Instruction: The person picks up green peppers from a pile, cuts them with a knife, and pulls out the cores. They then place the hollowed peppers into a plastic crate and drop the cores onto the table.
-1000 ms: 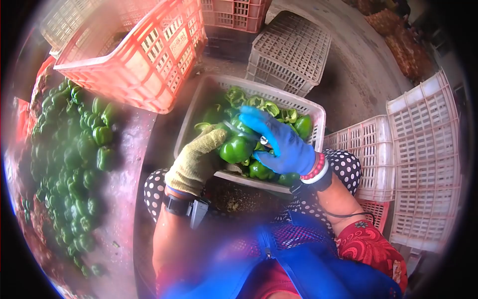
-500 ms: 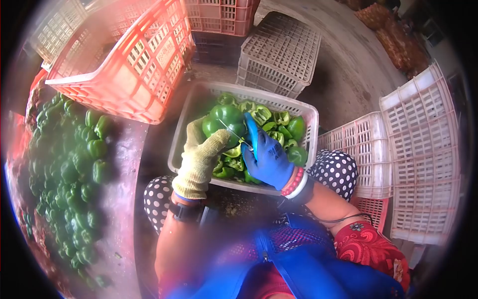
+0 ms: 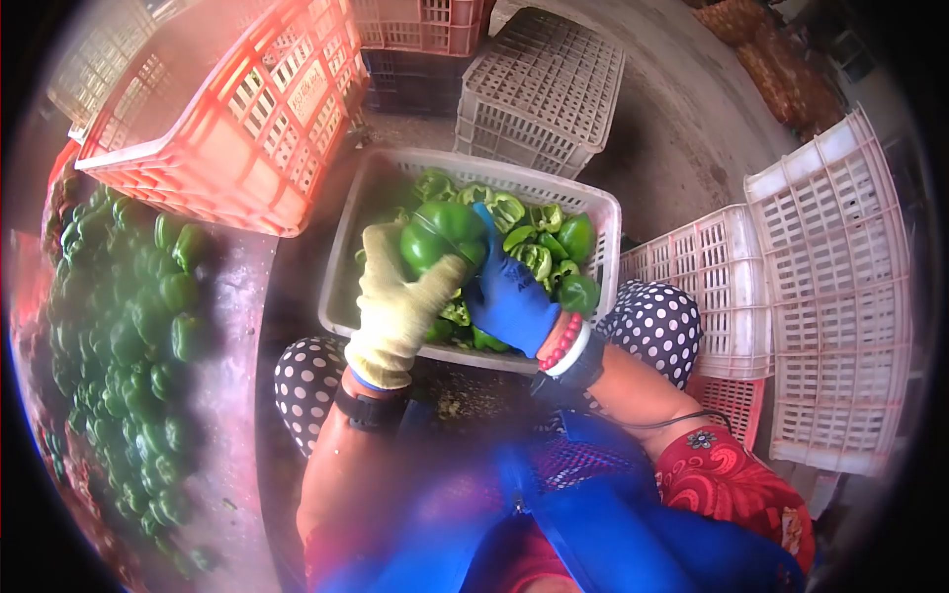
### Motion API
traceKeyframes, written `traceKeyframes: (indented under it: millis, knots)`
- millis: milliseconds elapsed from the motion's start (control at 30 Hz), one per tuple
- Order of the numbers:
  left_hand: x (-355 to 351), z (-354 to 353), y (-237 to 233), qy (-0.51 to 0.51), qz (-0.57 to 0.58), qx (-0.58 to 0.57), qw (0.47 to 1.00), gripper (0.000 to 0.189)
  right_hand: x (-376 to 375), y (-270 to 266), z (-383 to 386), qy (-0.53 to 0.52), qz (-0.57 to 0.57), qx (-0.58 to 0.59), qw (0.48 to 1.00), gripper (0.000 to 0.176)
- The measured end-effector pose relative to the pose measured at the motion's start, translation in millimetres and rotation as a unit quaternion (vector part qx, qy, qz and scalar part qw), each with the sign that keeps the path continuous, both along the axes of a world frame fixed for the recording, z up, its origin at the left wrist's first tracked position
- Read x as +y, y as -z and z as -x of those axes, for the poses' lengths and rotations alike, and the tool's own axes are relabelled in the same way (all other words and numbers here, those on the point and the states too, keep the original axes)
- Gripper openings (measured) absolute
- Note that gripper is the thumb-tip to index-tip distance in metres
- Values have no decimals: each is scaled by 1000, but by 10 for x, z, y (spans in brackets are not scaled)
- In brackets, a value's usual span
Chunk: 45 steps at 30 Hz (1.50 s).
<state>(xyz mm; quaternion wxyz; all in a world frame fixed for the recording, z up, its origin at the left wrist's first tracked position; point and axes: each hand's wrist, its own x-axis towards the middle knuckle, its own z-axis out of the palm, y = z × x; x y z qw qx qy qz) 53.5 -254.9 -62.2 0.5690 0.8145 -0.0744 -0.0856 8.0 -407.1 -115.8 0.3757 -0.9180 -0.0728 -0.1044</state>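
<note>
A green bell pepper is held above the basket between my two gloved hands. My left hand, in a pale yellow knit glove, wraps the pepper's left and lower side, thumb across its front. My right hand, in a blue glove, presses its fingers against the pepper's right side; whether it also holds a blade is hidden. Below sits a white plastic basket with cut green pepper pieces, several showing pale insides.
Many whole green peppers lie heaped at the left. An orange crate stands beyond them. A grey crate is behind the basket, and white crates stand at the right. My knees in dotted cloth flank the basket.
A thin blade line seen across the pepper earlier no longer shows. My right hand has closed in against the pepper's side. The whole view has shifted slightly.
</note>
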Motion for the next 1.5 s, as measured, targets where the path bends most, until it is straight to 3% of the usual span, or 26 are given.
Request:
traceKeyframes:
  millis: [67, 167, 233, 267, 400, 500, 567, 600, 633, 700, 800, 867, 933, 1000, 1100, 1133, 1167, 1233, 1333, 1400, 1433, 1467, 1500]
  knots:
    - [-28, 19, -8, -11, -77, -59, 995, 63, 2, 34, 1, -3, -5, -31, 1000, 83]
    - [19, -43, 107, 0, 69, 47, 996, 63, 9, 7, 48, 26, -44, 13, 999, 80]
    - [76, -89, 39, 6, 244, 141, 959, 60, 20, 19, 81, 54, -74, 78, 993, 75]
    - [134, -100, -54, -12, 275, 162, 948, 58, 19, 43, 86, 65, -87, 110, 988, 72]
    - [359, -197, -158, -31, 344, 90, 934, 56, -82, 258, 91, -19, -91, -36, 995, 60]
    - [451, -213, -193, -38, 272, 89, 957, 66, -163, 91, 71, -17, -387, 152, 909, 77]
    - [436, -123, -142, -1, 92, 45, 995, 73, -247, 49, -57, -63, -451, 177, 873, 90]
    - [399, -118, 132, 48, 1, -90, 995, 77, -232, -126, -108, -89, -459, 177, 866, 90]
    - [339, -131, 507, 83, 37, -78, 993, 81, -225, -209, -110, -83, -470, 193, 857, 91]
    - [269, -59, 366, 84, 25, -153, 984, 81, -222, -274, -116, -80, -482, 198, 850, 89]
    - [235, -96, 387, 120, 146, -74, 979, 80, -233, -253, -143, -84, -483, 197, 849, 81]
    - [245, -183, 455, 152, 62, -130, 978, 79, -266, -305, -92, -71, -488, 232, 838, 73]
    - [252, -173, 442, 166, 48, -86, 981, 76, -302, -245, -74, -81, -528, 280, 797, 65]
    - [258, -110, 82, 152, 102, 52, 982, 73, -319, -124, -94, -84, -571, 322, 751, 54]
    - [267, -123, 109, 132, 322, 224, 910, 66, -291, -97, -74, -70, -631, 319, 703, 48]
    - [294, -146, 147, 132, 384, 248, 880, 61, -305, 161, -72, -57, -709, 328, 622, 42]
    - [325, -143, 79, 142, 431, 276, 848, 59, -268, 66, -78, -77, -775, 328, 535, 35]
    - [388, -205, 152, 167, 420, 255, 855, 63, -262, 179, -89, -98, -767, 307, 554, 50]
    - [402, -214, 155, 121, 483, 217, 840, 60, -247, 119, -87, -147, -787, 290, 525, 64]
    - [448, -279, 99, 85, 525, 175, 829, 59, -265, -97, -91, -153, -786, 244, 548, 73]
    - [547, -365, 149, 65, 575, 204, 790, 64, -346, -162, -152, -140, -772, 234, 574, 75]
    - [543, -295, 46, 5, 297, -7, 955, 67, -427, -228, -212, -126, -758, 225, 600, 77]
    - [557, -270, 3, -19, 194, -73, 978, 69, -508, -293, -272, -111, -742, 216, 625, 80]
